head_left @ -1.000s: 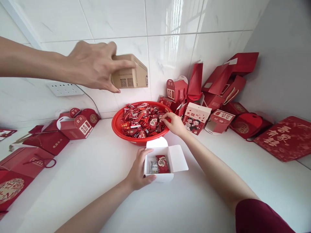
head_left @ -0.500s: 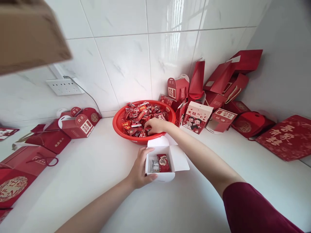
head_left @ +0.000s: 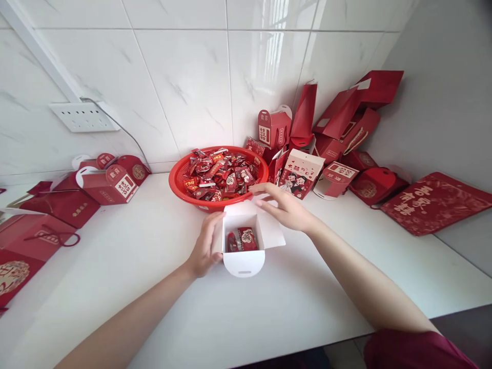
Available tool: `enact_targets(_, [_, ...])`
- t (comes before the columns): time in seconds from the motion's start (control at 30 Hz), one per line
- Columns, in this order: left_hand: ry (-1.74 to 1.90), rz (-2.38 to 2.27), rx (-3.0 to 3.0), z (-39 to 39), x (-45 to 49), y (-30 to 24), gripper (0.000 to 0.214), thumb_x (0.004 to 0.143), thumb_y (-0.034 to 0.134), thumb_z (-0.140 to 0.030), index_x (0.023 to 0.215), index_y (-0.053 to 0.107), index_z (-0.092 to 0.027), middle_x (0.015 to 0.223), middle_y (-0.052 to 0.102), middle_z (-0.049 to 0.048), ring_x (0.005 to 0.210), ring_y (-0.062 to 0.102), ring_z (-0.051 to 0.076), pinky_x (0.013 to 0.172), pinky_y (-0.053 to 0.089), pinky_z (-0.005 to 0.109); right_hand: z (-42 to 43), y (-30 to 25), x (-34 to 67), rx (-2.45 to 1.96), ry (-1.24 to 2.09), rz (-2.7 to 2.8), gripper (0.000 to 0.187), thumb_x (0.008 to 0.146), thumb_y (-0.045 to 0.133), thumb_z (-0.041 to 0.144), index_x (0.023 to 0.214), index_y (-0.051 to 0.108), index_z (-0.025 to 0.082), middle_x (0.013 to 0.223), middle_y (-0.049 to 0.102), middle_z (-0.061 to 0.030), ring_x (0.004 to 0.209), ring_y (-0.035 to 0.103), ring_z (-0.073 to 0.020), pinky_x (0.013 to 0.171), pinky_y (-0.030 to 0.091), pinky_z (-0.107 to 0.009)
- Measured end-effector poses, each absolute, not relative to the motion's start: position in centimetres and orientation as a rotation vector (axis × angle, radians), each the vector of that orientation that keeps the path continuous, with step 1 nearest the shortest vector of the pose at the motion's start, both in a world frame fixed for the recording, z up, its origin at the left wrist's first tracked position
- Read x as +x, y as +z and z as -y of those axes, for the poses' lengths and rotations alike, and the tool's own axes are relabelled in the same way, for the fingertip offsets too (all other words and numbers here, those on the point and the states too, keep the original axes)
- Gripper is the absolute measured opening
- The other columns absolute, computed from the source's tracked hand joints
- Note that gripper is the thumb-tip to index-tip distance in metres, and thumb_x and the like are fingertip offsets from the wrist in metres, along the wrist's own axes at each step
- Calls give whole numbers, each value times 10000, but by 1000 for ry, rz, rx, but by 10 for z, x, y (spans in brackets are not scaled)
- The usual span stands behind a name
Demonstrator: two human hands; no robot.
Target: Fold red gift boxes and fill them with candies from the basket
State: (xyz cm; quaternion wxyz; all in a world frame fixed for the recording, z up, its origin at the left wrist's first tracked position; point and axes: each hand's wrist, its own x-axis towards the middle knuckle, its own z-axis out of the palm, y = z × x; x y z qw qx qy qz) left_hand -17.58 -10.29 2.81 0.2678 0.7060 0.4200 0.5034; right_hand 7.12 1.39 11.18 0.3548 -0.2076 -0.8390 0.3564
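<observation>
A small white-lined gift box (head_left: 244, 261) stands on the table with its flaps folded outward. Inside it lie wrapped candies (head_left: 243, 239), mostly red. My left hand (head_left: 206, 245) grips the box by its left side, thumb at the near corner. Above the box's right flap, my right hand (head_left: 282, 205) hovers with its fingers apart and nothing in them. Its fingertips are close to the rim of the red plastic basket (head_left: 179, 192), which is heaped with candies (head_left: 225, 174) in red wrappers.
Behind and right of the basket stand red gift boxes (head_left: 277, 128) and a box with a cartoon couple (head_left: 302, 174). A flat red bag (head_left: 438, 202) leans at far right. More red boxes (head_left: 107, 184) line the left, below a wall socket strip (head_left: 84, 117).
My right hand has left the candies in the basket and come back toward the box. Another red-wrapped candy shows in the box. The view has shifted, and the brown cardboard has left it.
</observation>
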Motion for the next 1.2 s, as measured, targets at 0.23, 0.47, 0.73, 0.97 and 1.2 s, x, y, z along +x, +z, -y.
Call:
enact_targets(0.23, [1544, -1296, 1079, 114, -179, 33, 462, 920, 447, -462, 1293, 532, -201, 1311, 582, 93, 1201, 537, 299, 951, 461, 404, -2, 43, 136, -806, 995, 2081, 318, 924, 541, 273, 1241, 544, 256, 1261, 575, -85, 1149, 583, -246, 886, 542, -433])
enact_targets(0.47, [1441, -1386, 1509, 132, -170, 31, 517, 887, 598, -346, 1376, 485, -223, 1380, 531, 102, 1275, 485, 331, 1033, 422, 451, 23, 28, 126, -539, 970, 2316, 1088, 730, 819, 427, 1563, 126, 333, 1614, 178, -104, 1466, 217, -319, 1180, 260, -539])
enact_targets(0.73, [1289, -1254, 2134, 138, -155, 49, 686, 903, 452, -628, 1491, 386, -283, 1632, 105, 53, 1487, 100, 388, 1198, 148, 566, 45, 39, 104, -395, 722, 2413, 1164, 697, 825, 518, 1573, 83, 324, 1596, 234, -123, 1484, 117, -345, 1192, 109, -608])
enact_targets(0.97, [1226, -1242, 2011, 134, -156, 42, 562, 983, 269, -582, 1312, 561, -234, 1640, 58, 56, 1475, 199, 358, 1185, 213, 541, 53, 43, 85, -476, 760, 2219, 644, 909, 641, 388, 1461, 316, 322, 1154, 642, -56, 1224, 533, -266, 1188, 162, -584])
enact_targets(1.2, [1186, -1315, 1994, 138, -141, 49, 323, 941, 499, -464, 1064, 578, -176, 1639, 48, 115, 1492, 106, 374, 1163, 244, 535, 57, 43, 59, -669, 1040, 1809, 409, 893, 595, 285, 1277, 454, 287, 1385, 461, -103, 1304, 453, -250, 1059, 441, -472])
